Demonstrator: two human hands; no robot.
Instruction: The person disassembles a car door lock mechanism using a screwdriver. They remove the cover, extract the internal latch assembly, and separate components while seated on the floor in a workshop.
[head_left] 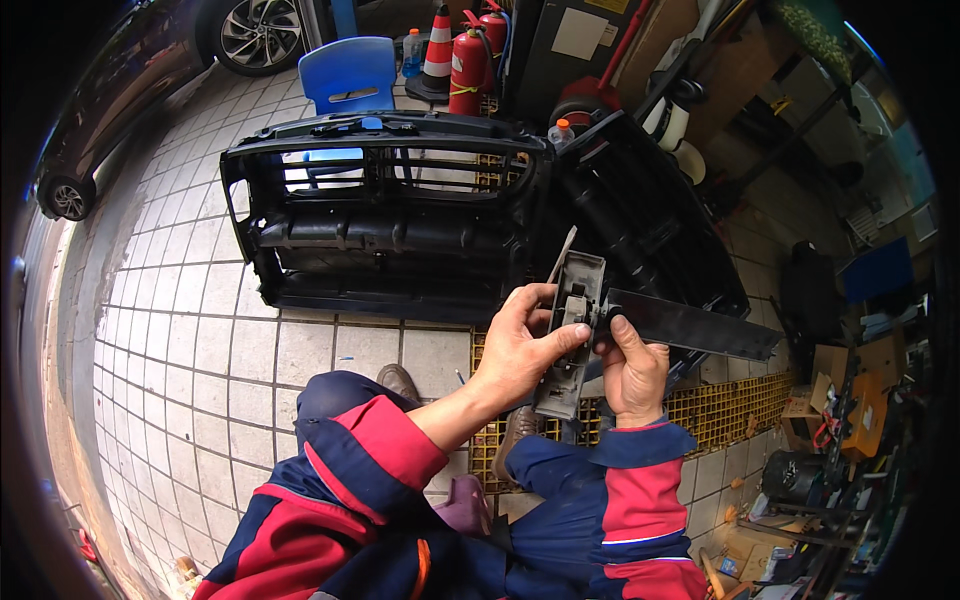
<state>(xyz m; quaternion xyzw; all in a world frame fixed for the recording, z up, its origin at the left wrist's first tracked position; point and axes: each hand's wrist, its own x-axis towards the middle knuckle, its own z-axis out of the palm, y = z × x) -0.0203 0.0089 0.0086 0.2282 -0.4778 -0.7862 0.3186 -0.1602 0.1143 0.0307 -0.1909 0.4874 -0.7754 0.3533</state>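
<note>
My left hand [527, 338] is closed around a grey plastic bracket [566, 378] with a recessed middle, its thumb pressed on the face. A thin pale strip [563, 252] sticks up beside the bracket's upper end. Between thumb and fingers, my right hand [634, 372] grips the near end of a long flat black slat [690, 326], which points off to the right. The slat's end meets the bracket's right side; whether they are joined I cannot tell. Beyond my hands a black plastic car shutter frame [390, 235] stands on the floor, and a second black frame [650, 210] leans beside it.
A blue chair [347, 75], a traffic cone [438, 50] and red fire extinguishers [467, 72] stand behind the frames. Yellow floor grating [735, 408] runs under the slat. Cardboard boxes [805, 400] and clutter line the right. A dark car [125, 90] is parked at left.
</note>
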